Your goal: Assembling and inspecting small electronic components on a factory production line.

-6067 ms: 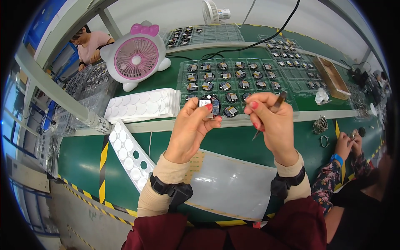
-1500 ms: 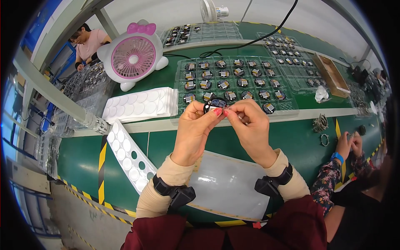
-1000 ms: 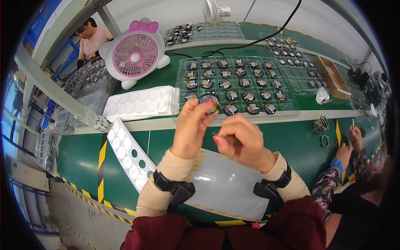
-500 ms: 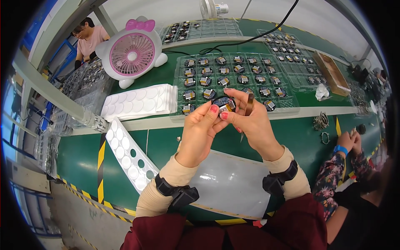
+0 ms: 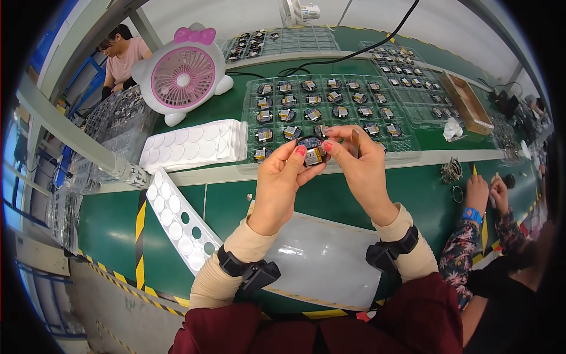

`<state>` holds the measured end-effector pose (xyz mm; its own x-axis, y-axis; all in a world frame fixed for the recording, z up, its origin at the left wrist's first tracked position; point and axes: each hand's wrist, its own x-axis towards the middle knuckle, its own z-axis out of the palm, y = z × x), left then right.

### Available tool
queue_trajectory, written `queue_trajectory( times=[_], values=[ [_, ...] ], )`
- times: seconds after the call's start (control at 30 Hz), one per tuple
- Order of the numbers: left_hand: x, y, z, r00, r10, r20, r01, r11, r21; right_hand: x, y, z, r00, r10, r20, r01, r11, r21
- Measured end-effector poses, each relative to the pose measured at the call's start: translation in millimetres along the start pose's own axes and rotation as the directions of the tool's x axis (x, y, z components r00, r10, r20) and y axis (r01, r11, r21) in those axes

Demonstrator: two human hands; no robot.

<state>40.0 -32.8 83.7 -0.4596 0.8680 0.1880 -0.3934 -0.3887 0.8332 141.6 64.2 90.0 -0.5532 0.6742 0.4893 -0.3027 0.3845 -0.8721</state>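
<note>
In the head view I have the left fingers (image 5: 292, 164) pinched around a round black part (image 5: 315, 156), with the thumb pressed on its face. The part is tipped toward me, so I can see its yellow and silver patch. The right fingers (image 5: 340, 157) are just beside its upper right edge. I cannot tell if their tips touch it. They are wrapped around a thin brown tool (image 5: 355, 141) that pokes up past them. Right behind both sets of fingers I see a clear tray (image 5: 408, 145) with rows of round parts like the one in the left fingers. To the left of the fingers there is a pile of white sticker sheets (image 5: 188, 141). Nearer to me, and also left of the fingers, one sticker strip (image 5: 175, 229) lies at a slant, with green showing through its holes. A shiny see-through sheet (image 5: 324, 253) lies below the fingers on the green surface (image 5: 112, 218). Far behind the left fingers stands a white and pink fan (image 5: 184, 81) shaped like a cat. Well to the right of the right fingers I see metal rings (image 5: 452, 170), and next to them are another person's hands (image 5: 479, 192). A wooden box (image 5: 466, 101) sits farther back on that side.
</note>
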Motion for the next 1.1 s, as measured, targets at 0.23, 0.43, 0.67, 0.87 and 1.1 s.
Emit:
queue_trajectory(
  times=[0.23,0.43,0.67,0.87,1.1],
  values=[
    [0,-1,7,0.999,-0.003,0.032,-0.001,0.993,0.121,0,3,-4,0.968,-0.249,0.034,0.249,0.93,-0.272],
    [5,-7,-1,1.0,0.003,0.031,-0.007,0.988,0.153,-3,-4,-2,0.937,-0.332,0.105,0.348,0.902,-0.257],
    [37,-21,-19,0.999,0.04,0.014,-0.042,0.971,0.234,-4,9,-2,0.9,-0.402,0.169,0.429,0.886,-0.174],
    [118,7,21,0.988,-0.154,0.013,0.128,0.858,0.498,7,76,-55,0.8,-0.338,0.496,0.573,0.676,-0.463],
    [227,-92,101,0.801,-0.465,0.376,0.043,0.672,0.739,23,113,-72,0.637,-0.3,0.71,0.726,0.544,-0.421]
  ],
)
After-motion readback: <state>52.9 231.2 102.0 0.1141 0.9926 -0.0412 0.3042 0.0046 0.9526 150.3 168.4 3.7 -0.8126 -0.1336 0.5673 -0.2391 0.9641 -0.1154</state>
